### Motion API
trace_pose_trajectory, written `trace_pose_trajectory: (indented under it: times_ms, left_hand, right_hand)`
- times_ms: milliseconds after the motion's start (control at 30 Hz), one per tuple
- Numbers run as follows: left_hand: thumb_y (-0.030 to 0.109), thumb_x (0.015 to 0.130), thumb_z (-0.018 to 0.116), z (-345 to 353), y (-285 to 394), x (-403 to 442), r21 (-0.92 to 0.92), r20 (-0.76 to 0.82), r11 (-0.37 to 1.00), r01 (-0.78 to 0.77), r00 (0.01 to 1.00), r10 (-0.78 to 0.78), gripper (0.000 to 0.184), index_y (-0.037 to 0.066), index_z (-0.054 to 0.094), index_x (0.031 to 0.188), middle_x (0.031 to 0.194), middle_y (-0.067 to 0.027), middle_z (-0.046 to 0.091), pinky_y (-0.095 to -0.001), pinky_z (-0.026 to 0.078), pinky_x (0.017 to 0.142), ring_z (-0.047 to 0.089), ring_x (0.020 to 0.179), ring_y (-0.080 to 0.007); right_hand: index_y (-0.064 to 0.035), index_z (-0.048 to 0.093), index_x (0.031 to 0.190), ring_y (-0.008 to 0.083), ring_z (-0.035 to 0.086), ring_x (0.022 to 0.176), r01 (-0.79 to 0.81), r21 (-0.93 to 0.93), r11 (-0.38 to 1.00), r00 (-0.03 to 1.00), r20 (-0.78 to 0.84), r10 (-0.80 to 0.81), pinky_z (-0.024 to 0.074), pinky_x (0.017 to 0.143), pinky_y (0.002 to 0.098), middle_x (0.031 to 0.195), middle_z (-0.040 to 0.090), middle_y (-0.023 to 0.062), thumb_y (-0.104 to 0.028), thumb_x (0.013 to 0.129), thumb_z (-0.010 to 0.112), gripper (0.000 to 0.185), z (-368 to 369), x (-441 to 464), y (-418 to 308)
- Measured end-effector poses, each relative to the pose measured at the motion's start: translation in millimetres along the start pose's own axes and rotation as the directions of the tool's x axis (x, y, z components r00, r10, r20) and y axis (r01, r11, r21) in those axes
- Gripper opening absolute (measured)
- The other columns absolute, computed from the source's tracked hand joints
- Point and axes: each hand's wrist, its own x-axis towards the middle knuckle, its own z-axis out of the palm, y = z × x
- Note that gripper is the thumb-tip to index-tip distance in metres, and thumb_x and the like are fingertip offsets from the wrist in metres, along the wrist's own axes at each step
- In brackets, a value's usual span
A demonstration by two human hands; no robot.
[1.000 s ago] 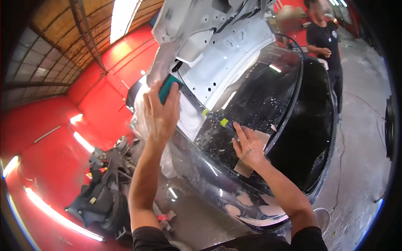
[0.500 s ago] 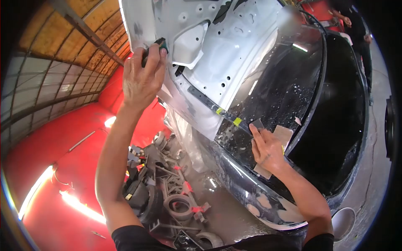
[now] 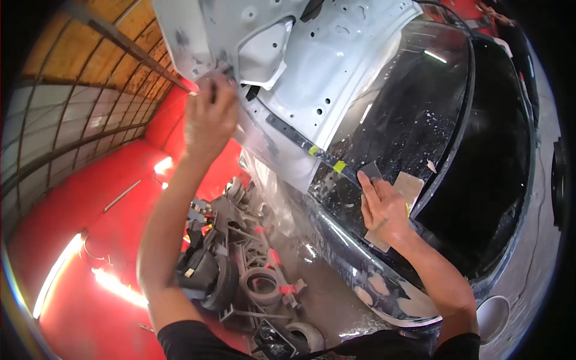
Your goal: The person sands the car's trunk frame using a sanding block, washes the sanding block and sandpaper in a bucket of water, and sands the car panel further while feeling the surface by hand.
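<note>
My left hand (image 3: 211,111) is raised to the edge of a pale grey car panel (image 3: 192,36) with darker patches. Its fingers are curled round a small dark block, which motion blur mostly hides. Lower on the right, my right hand (image 3: 384,207) lies flat with fingers stretched on the car's dark, speckled surface (image 3: 402,120). A dark grey square sheet (image 3: 371,170) sits at its fingertips. Beneath and beside the palm is a tan sheet (image 3: 410,186), partly covered. Two yellow-green tape pieces (image 3: 339,166) mark the dark strip left of this hand.
Car parts and a tyre-like ring (image 3: 261,285) are piled on the floor below. Clear plastic sheeting (image 3: 270,192) hangs by the car's side. A red wall (image 3: 78,192) with bright lights stands at left. Another person's arm (image 3: 497,15) shows at top right.
My left hand has shifted a little at the panel's edge and is now blurred. The view has moved slightly. My right hand stays on the dark surface.
</note>
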Motion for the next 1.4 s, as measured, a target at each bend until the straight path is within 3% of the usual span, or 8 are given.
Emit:
trace_pose_trajectory:
  times_ms: [100,233,367,800,900,1000,1267,1400]
  left_hand:
    - [0.012,0.086,0.067,23,21,-21,-0.158,0.039,0.987,-0.01,0.999,0.016,0.029,-0.001,0.075,0.11,0.129,-0.0149,0.061,-0.0456,0.052,0.083,0.058,0.112,-0.0367]
    - [0.014,0.081,0.069,-21,-14,39,-0.066,-0.159,0.997,0.05,0.985,-0.06,0.021,0.001,0.075,0.096,0.122,-0.0127,0.062,-0.0416,0.05,0.077,0.059,0.108,-0.0331]
    - [0.014,0.078,0.07,-25,-11,49,0.029,-0.091,1.0,-0.007,0.996,0.01,0.013,0.004,0.073,0.085,0.112,-0.011,0.06,-0.0389,0.046,0.074,0.057,0.095,-0.0285]
    - [0.014,0.078,0.07,-17,0,40,0.098,0.076,0.98,-0.171,0.984,0.164,0.007,0.007,0.07,0.081,0.107,-0.0075,0.059,-0.0353,0.049,0.068,0.057,0.094,-0.0268]
    - [0.012,0.078,0.071,-17,-8,37,-0.103,0.107,0.987,-0.121,0.985,0.132,0.024,0.002,0.071,0.1,0.111,-0.0127,0.06,-0.0417,0.051,0.073,0.058,0.094,-0.0336]
    - [0.015,0.075,0.071,-57,-40,85,-0.095,-0.072,0.995,-0.024,0.997,0.017,0.015,0.005,0.074,0.085,0.107,-0.011,0.058,-0.0415,0.05,0.072,0.056,0.095,-0.0286]
    - [0.01,0.078,0.07,-11,6,29,-0.127,0.237,0.991,-0.037,0.969,0.067,0.018,0.001,0.072,0.094,0.107,-0.0108,0.056,-0.0421,0.055,0.078,0.056,0.104,-0.0339]
    - [0.009,0.079,0.07,-65,-34,91,-0.096,0.017,0.994,0.059,0.998,-0.058,0.019,0.001,0.072,0.097,0.108,-0.0108,0.056,-0.0394,0.054,0.073,0.057,0.099,-0.0332]
  right_hand:
    - [-0.0006,0.058,0.145,0.037,0.066,0.084,-0.025,-0.005,1.0,0.999,0.038,0.025,0.0577,0.073,0.0457,0.103,0.067,0.0206,-0.001,0.087,0.07,0.059,-6,1,0]
    - [-0.002,0.06,0.144,0.0331,0.063,0.075,0.008,-0.02,1.0,0.999,-0.039,-0.009,0.0556,0.067,0.0442,0.09,0.063,0.0154,-0.004,0.083,0.072,0.062,-3,3,-1]
    - [-0.0012,0.059,0.145,0.0373,0.068,0.087,-0.024,-0.002,1.0,1.0,0.004,0.024,0.0586,0.075,0.0455,0.106,0.068,0.0215,-0.001,0.086,0.071,0.06,-2,2,-4]
    - [-0.0021,0.06,0.143,0.0356,0.067,0.082,-0.029,0.035,0.999,1.0,-0.006,0.029,0.058,0.068,0.045,0.1,0.067,0.0187,-0.001,0.085,0.073,0.06,-9,2,1]
    - [-0.0024,0.06,0.143,0.0364,0.067,0.082,-0.046,0.041,0.998,0.999,0.022,0.045,0.0582,0.069,0.0454,0.102,0.068,0.0194,-0.002,0.084,0.073,0.06,-14,1,2]
    - [-0.0024,0.06,0.143,0.0368,0.067,0.081,-0.05,0.039,0.998,0.999,-0.008,0.051,0.058,0.068,0.0465,0.1,0.067,0.0188,-0.002,0.084,0.073,0.06,-9,4,1]
    - [0.0031,0.062,0.138,0.033,0.06,0.072,0.006,0.091,0.996,0.999,-0.055,-0.001,0.0525,0.063,0.0456,0.084,0.055,0.015,-0.002,0.08,0.071,0.059,-11,1,3]
    - [0.0037,0.062,0.138,0.0329,0.06,0.07,0.006,0.082,0.997,0.998,-0.055,-0.001,0.0523,0.062,0.0454,0.083,0.055,0.0151,-0.002,0.081,0.07,0.059,-7,2,1]
